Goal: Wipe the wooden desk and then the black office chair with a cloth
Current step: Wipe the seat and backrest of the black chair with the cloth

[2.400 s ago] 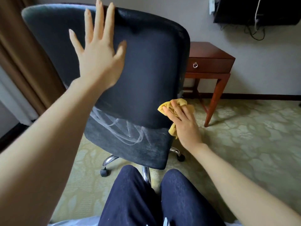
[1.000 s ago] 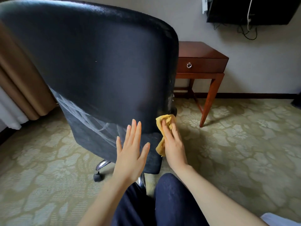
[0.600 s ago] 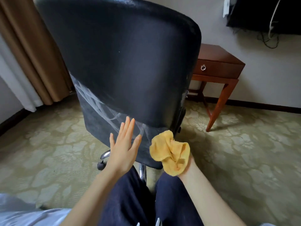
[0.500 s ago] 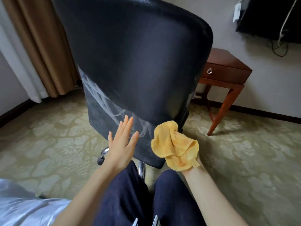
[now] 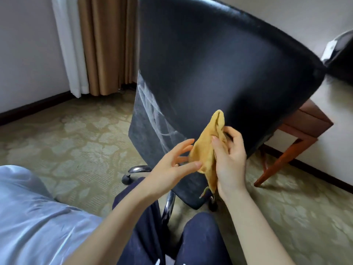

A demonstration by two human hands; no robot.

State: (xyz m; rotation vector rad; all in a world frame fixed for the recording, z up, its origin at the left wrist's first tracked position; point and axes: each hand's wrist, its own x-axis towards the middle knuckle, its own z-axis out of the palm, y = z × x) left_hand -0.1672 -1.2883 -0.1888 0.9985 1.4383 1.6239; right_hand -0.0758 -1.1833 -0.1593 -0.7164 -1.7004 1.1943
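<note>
The cloth (image 5: 206, 150) was off the chair (image 5: 210, 64) and held in the air just in front of the lower backrest, between both hands. The step in hand appeared to be regathering the cloth before the next pass.

Recommended procedure, as a judgement from this view:
- Fold the cloth so that a clean face turns outward and forms a flat pad; a loose tail, such as the one hanging below the right wrist, would drag and streak.
- Return the pad to the pale streaks (image 5: 152, 115) on the lower left of the backrest, and wipe in overlapping strokes toward the edge.
- Brace the chair with the free hand, since its wheeled base (image 5: 137, 169) would likely let it roll or swivel under pressure.

Grip state: the right hand (image 5: 229, 161) had its grip closed round the cloth, thumb laid across the front and fingers curled behind the bunched fabric. The left hand (image 5: 172, 167) had its grip wide, fingers nearly straight, the fingertips (image 5: 191, 143) touching the left edge of the cloth without clamping it.

The table (image 5: 305, 121) stood behind the chair on the right, well apart from both hands.
</note>
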